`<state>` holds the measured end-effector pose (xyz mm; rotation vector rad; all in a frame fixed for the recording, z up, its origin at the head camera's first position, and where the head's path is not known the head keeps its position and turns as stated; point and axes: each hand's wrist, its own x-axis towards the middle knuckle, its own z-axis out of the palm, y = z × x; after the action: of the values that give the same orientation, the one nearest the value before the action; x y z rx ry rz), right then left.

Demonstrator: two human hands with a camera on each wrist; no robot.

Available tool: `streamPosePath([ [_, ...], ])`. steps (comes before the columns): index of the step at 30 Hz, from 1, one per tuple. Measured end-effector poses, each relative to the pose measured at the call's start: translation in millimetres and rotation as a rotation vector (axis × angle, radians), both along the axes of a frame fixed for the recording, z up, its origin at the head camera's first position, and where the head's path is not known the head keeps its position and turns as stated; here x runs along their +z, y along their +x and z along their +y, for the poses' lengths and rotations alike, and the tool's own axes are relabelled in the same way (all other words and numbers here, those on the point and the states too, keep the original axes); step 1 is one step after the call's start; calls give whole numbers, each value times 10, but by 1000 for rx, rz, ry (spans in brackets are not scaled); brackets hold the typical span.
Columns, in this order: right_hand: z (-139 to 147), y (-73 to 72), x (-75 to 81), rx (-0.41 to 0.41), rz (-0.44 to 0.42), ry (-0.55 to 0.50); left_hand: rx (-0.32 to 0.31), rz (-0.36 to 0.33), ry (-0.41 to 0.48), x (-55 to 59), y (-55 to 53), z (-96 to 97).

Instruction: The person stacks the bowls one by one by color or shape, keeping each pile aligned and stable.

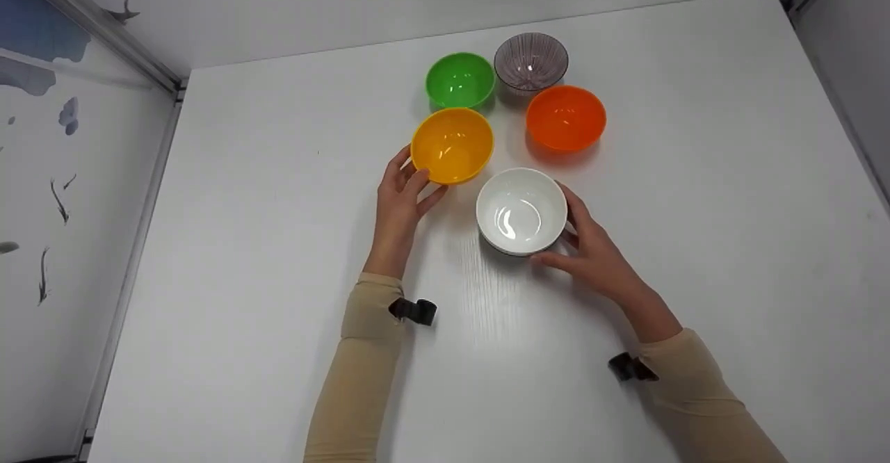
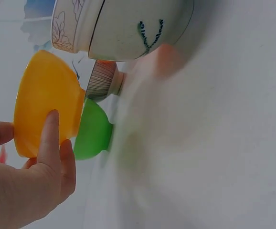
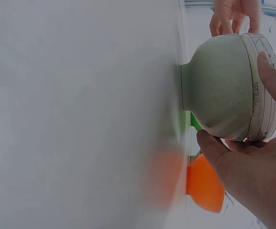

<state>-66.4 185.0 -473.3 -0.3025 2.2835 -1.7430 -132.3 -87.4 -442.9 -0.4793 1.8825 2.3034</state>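
Observation:
My left hand (image 1: 400, 202) grips a yellow bowl (image 1: 453, 144) by its near left side, and the left wrist view shows its base raised off the table. A white-lined bowl (image 1: 521, 211) sits nested in a pale grey-green bowl (image 3: 219, 88); a patterned band shows at the upper one's rim. My right hand (image 1: 598, 254) holds this stack from the right, thumb near the front and fingers behind. Beyond the yellow bowl stands a green bowl (image 1: 460, 80). An orange bowl (image 1: 567, 119) and a clear purplish ribbed bowl (image 1: 531, 63) stand behind the stack.
The white table (image 1: 243, 275) spreads out on both sides of the bowls. A white wall panel (image 1: 334, 11) with printed marks rises behind it, and another side panel (image 1: 69, 206) stands at the left. Black wrist mounts show on both sleeves.

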Motion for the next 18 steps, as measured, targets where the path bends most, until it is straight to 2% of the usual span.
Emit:
streamPosePath([
  [7, -13, 0, 4, -3, -9, 36, -46, 18, -20, 116, 66, -50],
  [18, 12, -6, 27, 13, 6, 37, -193, 66, -50, 275, 150, -7],
])
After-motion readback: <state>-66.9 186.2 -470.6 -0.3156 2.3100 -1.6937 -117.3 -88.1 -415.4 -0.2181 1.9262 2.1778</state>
